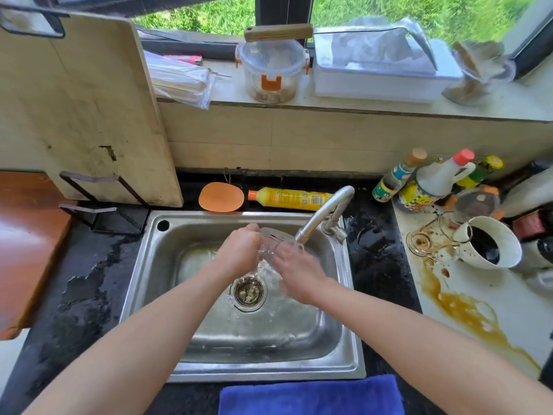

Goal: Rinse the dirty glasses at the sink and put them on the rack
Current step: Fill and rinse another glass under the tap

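Left hand grips a blurred clear glass under the tap; right hand touches it, grip hard to tell

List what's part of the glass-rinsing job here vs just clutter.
Job: glass under the faucet, left hand gripping it, right hand touching it, sink, stained glass at the right.
Clutter: cutting board, dish soap bottle, sauce bottles, blue towel.
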### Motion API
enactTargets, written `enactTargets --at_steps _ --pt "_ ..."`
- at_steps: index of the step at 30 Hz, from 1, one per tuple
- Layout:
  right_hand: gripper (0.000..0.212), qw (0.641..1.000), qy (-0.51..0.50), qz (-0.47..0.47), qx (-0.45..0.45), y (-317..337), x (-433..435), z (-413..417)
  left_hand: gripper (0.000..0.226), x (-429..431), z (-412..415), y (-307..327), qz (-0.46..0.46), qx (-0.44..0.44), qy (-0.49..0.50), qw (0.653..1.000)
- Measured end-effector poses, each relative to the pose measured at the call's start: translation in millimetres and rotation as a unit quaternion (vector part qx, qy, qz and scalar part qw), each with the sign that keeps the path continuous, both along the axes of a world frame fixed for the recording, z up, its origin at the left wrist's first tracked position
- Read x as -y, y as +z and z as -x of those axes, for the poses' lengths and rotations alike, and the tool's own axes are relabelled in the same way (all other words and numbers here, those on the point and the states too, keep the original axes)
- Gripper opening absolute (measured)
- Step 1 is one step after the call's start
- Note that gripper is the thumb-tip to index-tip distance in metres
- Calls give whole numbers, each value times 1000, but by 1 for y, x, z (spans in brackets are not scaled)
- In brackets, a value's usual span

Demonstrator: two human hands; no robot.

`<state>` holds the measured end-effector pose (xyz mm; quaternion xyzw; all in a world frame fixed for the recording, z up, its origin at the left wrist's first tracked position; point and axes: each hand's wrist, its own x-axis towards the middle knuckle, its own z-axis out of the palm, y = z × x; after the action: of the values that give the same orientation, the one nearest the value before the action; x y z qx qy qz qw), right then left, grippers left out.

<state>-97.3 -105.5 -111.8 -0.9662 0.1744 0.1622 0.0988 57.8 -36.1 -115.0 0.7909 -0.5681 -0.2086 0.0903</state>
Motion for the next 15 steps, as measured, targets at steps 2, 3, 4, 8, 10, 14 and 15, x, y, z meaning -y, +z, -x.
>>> enactTargets --at_steps 2,3,4,8,10,14,15 --pt "62 998 44 -41 -6 1 6 7 14 -2 -5 2 -21 13 -19 1000" --pt "55 997 64 -37 11 1 10 9 18 -4 -5 3 -32 13 -26 999" --pt "46 996 73 -18 45 -1 13 9 25 -4 -3 4 -42 10 -33 999" --pt "11 997 58 14 43 4 7 4 25 -1 -2 11 -32 -23 -38 999" --pt "24 1000 6 -2 19 9 6 3 25 -6 -6 11 11 -64 8 998" --pt "29 989 -113 -92 14 19 6 1 66 -32 8 -8 43 -88 96 991" --pt "29 984 -132 -114 25 22 4 -1 71 -37 16 -13 29 -93 86 992"
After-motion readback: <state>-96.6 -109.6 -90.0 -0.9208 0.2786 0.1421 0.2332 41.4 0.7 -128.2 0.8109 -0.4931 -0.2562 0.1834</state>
